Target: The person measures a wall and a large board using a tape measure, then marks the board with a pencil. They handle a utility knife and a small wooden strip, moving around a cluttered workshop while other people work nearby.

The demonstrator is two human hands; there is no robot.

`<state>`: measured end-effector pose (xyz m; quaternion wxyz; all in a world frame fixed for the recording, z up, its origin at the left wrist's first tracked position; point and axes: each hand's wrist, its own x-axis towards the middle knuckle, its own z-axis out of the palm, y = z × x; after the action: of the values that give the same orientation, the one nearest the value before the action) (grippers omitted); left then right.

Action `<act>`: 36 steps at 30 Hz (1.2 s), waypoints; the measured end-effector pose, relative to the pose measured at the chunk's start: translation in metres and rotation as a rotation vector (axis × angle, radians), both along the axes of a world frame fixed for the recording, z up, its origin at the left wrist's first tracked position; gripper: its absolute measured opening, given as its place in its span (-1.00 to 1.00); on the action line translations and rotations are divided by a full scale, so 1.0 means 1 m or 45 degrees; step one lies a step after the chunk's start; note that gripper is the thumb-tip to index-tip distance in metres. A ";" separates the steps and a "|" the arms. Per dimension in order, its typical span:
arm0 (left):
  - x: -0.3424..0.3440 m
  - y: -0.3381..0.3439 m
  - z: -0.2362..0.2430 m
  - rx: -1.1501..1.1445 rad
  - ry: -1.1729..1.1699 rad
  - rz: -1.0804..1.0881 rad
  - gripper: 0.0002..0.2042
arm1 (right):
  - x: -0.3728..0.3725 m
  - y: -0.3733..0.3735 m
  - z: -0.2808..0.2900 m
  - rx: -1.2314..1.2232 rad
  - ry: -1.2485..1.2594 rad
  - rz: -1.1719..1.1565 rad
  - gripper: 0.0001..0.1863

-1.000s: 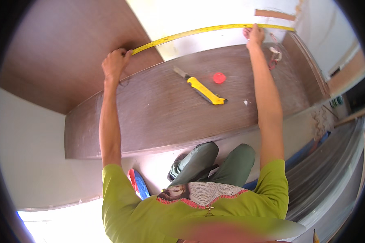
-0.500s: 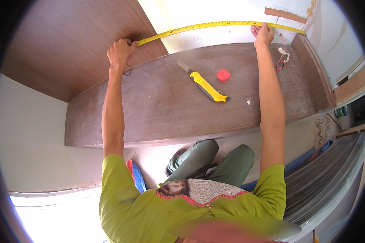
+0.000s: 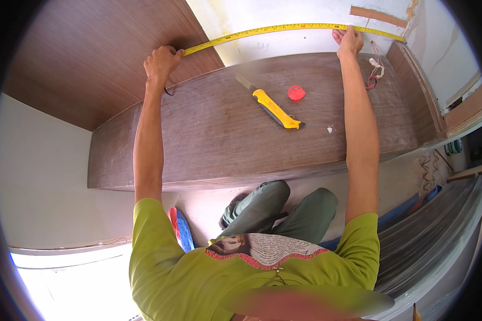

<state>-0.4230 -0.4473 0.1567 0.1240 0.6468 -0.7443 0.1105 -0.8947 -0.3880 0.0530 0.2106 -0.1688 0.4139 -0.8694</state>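
Observation:
A yellow tape measure point(image 3: 262, 30) stretches along the wall above the brown wooden bench top, from the wood panel at left to the corner at right. My left hand point(image 3: 162, 62) is closed on its left end, against the wood panel; the tape's case is hidden. My right hand point(image 3: 349, 43) pinches the blade's lower edge nearer its right end. On the bench between my arms lies a yellow and black utility knife point(image 3: 276, 108) with its blade out, pointing far left. Beside it sits a small red round object point(image 3: 296, 93).
Pinkish wires point(image 3: 374, 72) hang from the wall near my right hand. A white scrap point(image 3: 329, 129) lies on the bench top point(image 3: 209, 134). An upright wooden side board point(image 3: 415, 91) bounds the bench at right. Plastic-wrapped sheets point(image 3: 434, 235) lean at lower right.
Both hands keep hold of the tape measure in nearly the same places. The view has shifted slightly; the knife and red object stay put on the bench.

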 end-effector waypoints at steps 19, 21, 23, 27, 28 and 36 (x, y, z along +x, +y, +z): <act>-0.004 0.009 0.005 0.021 -0.023 0.005 -0.63 | -0.002 0.003 -0.002 0.016 0.039 0.009 -0.72; -0.004 0.009 0.004 0.014 -0.020 -0.008 -0.64 | -0.002 0.003 -0.002 0.018 0.045 0.004 -0.72; -0.002 0.008 0.003 -0.020 -0.017 -0.034 -0.63 | -0.002 0.004 -0.003 0.025 0.043 -0.004 -0.72; 0.000 0.007 0.001 -0.033 -0.012 -0.053 -0.63 | -0.002 0.005 -0.002 0.018 0.044 0.004 -0.72; 0.000 0.007 0.000 -0.040 -0.022 -0.052 -0.63 | -0.003 0.005 -0.002 0.018 0.040 0.007 -0.72; -0.001 0.013 0.003 -0.048 -0.034 -0.072 -0.63 | -0.010 0.004 -0.006 0.027 0.068 0.051 -0.71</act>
<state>-0.4237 -0.4347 0.1602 0.1292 0.6216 -0.7617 0.1294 -0.9043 -0.3844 0.0475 0.2185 -0.1979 0.4250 -0.8558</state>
